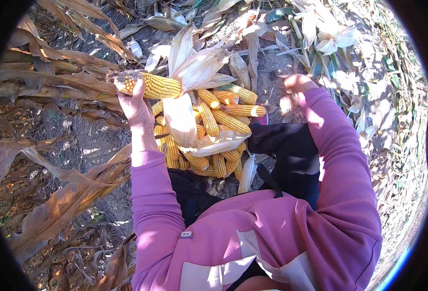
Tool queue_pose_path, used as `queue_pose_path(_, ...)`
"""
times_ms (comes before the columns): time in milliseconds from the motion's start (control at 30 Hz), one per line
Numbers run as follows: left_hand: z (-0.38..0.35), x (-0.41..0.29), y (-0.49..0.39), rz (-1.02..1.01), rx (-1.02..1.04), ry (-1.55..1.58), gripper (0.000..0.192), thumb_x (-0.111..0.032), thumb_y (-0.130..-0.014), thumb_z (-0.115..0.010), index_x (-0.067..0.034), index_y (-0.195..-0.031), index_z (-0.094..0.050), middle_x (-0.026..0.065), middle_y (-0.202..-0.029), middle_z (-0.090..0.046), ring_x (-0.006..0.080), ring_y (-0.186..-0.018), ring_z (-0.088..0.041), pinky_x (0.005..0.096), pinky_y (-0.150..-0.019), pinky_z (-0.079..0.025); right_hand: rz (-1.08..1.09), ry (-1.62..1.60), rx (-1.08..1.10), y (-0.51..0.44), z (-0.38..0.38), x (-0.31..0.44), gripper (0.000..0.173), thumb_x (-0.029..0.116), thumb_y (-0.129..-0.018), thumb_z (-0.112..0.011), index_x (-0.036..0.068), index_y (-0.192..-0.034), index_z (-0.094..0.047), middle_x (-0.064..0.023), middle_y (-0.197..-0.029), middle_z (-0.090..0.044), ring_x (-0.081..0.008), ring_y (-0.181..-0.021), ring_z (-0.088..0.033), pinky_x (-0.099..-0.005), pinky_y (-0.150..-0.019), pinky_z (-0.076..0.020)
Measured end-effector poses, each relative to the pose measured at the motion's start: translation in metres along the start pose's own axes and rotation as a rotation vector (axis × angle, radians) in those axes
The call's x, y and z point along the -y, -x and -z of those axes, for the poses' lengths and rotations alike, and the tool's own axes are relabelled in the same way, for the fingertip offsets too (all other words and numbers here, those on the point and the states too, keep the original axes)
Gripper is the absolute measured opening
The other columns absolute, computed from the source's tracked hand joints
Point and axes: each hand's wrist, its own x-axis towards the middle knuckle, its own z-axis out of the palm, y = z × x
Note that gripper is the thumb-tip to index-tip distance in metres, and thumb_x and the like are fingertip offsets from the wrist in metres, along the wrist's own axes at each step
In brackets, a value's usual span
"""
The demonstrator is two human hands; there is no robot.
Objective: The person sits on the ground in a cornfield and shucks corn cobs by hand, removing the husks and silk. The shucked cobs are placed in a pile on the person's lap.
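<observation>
In my left hand [138, 105] is a yellow ear of corn [161, 86], gripped near its tip, where dark silk clings. The ear lies nearly level, its base towards the right. Pale husks [201, 67] are peeled back and still seem joined at that base, one hanging down over the pile. My right hand [300, 83] is off to the right, apart from the ear, with its fingers curled. Whether it holds anything is hidden. Below and between the hands lies a pile of husked corn ears [232, 120], with a loose-looking husk [221, 143] across it.
Dry corn stalks and leaves [54, 85] crowd the left side. Stripped husks [330, 40] litter the soil at the upper right. My bent leg in dark trousers [290, 149] borders the pile on the right. Another pale husk [248, 174] lies near my lap.
</observation>
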Motion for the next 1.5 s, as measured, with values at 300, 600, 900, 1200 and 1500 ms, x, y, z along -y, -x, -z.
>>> queue_pose_path(300, -0.04, 0.022, 0.025, 0.004, 0.042, -0.062, 0.039, 0.0, -0.09, -0.07, -0.005, -0.126, -0.056, 0.0038, -0.111, -0.065, 0.0162, -0.101, -0.064, 0.0343, -0.097, -0.051, 0.414, -0.928, -1.064, -0.013, 0.114, 0.19, 0.086, 0.036, -0.085, -0.079, 0.006, -0.154, -0.039, -0.022, -0.144, -0.056, -0.0339, -0.132, -0.056, -0.0387, -0.115, -0.0414)
queue_pose_path(600, -0.027, -0.016, 0.01, 0.027, -0.243, 0.054, 0.04, -0.016, -0.089, -0.074, -0.006, -0.123, -0.057, 0.0037, -0.105, -0.063, 0.0183, -0.093, -0.065, 0.0377, -0.086, -0.056, 0.192, -1.025, -0.921, -0.048, 0.108, 0.27, 0.071, 0.031, -0.074, -0.09, 0.005, -0.126, -0.049, -0.0199, -0.108, -0.071, -0.0386, -0.106, -0.069, -0.0423, -0.092, -0.0541)
queue_pose_path(900, 0.008, -0.008, 0.004, 0.042, -0.217, 0.029, 0.046, -0.027, -0.088, -0.076, -0.006, -0.126, -0.058, 0.0041, -0.11, -0.062, 0.0192, -0.099, -0.062, 0.0382, -0.089, -0.054, 0.267, -1.268, -0.759, -0.085, 0.082, 0.304, 0.046, 0.014, -0.081, -0.078, 0.002, -0.123, -0.061, -0.0197, -0.109, -0.074, -0.0358, -0.102, -0.071, -0.0416, -0.09, -0.0556)
queue_pose_path(1200, -0.008, -0.022, 0.006, -0.055, -0.196, 0.014, 0.05, -0.016, -0.087, -0.075, -0.003, -0.131, -0.056, 0.0054, -0.11, -0.064, 0.0186, -0.094, -0.065, 0.0355, -0.085, -0.055, 0.592, -1.495, -0.892, -0.072, 0.077, 0.361, 0.04, -0.008, -0.087, -0.059, 0.003, -0.124, -0.067, -0.0137, -0.118, -0.074, -0.0258, -0.113, -0.069, -0.0341, -0.1, -0.051)
queue_pose_path(1500, 0.014, -0.029, 0.001, -0.026, -0.156, -0.04, 0.041, -0.017, -0.092, -0.074, -0.004, -0.128, -0.059, 0.0038, -0.107, -0.066, 0.0166, -0.092, -0.066, 0.0322, -0.083, -0.055, 0.616, -1.729, -0.499, -0.054, 0.07, 0.38, 0.048, 0.002, -0.09, -0.066, 0.004, -0.138, -0.06, -0.0115, -0.132, -0.069, -0.0224, -0.124, -0.062, -0.0339, -0.106, -0.0461)
